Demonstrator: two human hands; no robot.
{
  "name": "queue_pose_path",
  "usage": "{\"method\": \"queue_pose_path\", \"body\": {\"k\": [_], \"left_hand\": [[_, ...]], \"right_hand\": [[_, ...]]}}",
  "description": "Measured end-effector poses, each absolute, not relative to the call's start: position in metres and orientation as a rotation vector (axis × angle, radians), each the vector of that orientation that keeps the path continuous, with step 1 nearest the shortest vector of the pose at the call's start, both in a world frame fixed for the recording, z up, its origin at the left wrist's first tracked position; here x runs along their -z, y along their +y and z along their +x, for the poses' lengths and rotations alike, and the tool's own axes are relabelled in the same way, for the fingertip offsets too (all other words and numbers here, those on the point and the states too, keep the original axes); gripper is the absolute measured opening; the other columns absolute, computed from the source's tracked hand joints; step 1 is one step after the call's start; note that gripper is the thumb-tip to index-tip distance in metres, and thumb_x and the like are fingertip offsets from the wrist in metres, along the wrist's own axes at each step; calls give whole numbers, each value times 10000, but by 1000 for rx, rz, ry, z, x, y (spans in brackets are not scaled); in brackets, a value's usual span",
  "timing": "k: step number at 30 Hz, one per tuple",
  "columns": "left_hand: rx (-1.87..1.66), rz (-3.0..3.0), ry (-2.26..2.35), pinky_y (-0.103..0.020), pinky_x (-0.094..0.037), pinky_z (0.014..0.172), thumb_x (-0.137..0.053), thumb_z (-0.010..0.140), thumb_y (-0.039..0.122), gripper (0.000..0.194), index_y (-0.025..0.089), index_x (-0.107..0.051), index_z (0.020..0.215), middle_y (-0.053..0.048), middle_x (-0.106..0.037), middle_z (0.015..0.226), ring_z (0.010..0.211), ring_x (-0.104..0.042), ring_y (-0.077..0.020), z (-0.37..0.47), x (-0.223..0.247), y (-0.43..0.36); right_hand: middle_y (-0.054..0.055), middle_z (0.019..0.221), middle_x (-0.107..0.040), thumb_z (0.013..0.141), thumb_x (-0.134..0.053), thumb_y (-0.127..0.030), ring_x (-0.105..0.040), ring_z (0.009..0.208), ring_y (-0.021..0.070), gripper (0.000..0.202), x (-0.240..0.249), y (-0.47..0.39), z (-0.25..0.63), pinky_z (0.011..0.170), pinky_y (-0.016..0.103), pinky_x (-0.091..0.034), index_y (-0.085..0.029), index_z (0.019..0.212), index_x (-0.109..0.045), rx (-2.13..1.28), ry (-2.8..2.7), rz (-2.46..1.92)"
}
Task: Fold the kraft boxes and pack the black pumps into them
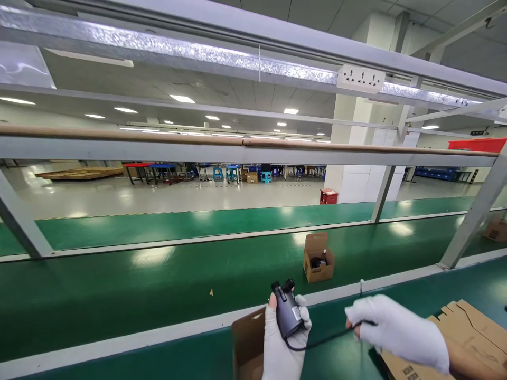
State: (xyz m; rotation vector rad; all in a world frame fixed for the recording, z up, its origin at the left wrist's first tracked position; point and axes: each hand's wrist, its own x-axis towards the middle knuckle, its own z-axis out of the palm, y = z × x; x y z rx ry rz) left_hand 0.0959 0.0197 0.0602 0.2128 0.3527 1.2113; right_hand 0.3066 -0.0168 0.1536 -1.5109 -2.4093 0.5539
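Observation:
My left hand point(285, 340), in a white glove with bare fingertips, is wrapped round a dark grey, rounded device point(288, 312). The device has two black stubs at its top and a small pale label; its exact kind I cannot make out. A black cable point(317, 344) leaves its lower end and runs to my right hand point(390, 328), gloved the same way, whose fingers pinch it. Just left of and below my left hand stands an open cardboard box point(249, 343), partly cut off by the lower frame edge.
On the green conveyor belt point(166, 287) ahead sits an open small carton point(319, 273) with a dark cabled item inside. Flat cardboard point(471, 338) lies under and beyond my right forearm. A metal rail point(178, 148) crosses above the belt, with slanted posts point(473, 221) at the sides.

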Motion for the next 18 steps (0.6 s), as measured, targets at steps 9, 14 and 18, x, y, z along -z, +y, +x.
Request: {"method": "queue_pose_path", "body": {"k": [9, 14, 18], "left_hand": [[-914, 919, 307, -236, -431, 534, -789, 581, 588, 641, 135, -542, 960, -68, -625, 753, 566, -578, -138, 104, -74, -11], [-1008, 933, 303, -234, -439, 546, -825, 577, 490, 607, 123, -559, 981, -57, -628, 707, 578, -576, -142, 99, -83, -15], [-1350, 471, 451, -244, -505, 603, -748, 716, 365, 361, 121, -619, 948, -62, -642, 763, 618, -584, -139, 94, -84, -10]], "right_hand": [[17, 902, -634, 833, -499, -231, -567, 845, 148, 202, -210, 31, 271, 835, 257, -429, -203, 888, -691, -535, -2354, -1098], [22, 779, -646, 793, -501, -215, -586, 597, 123, 222, -164, 51, 267, 559, 201, -480, -114, 831, -695, -805, -2289, -1264], [-11, 780, -648, 820, -412, -159, -529, 449, 77, 279, -146, 24, 280, 474, 184, -432, -157, 899, -679, -820, -2285, -1382]]}}
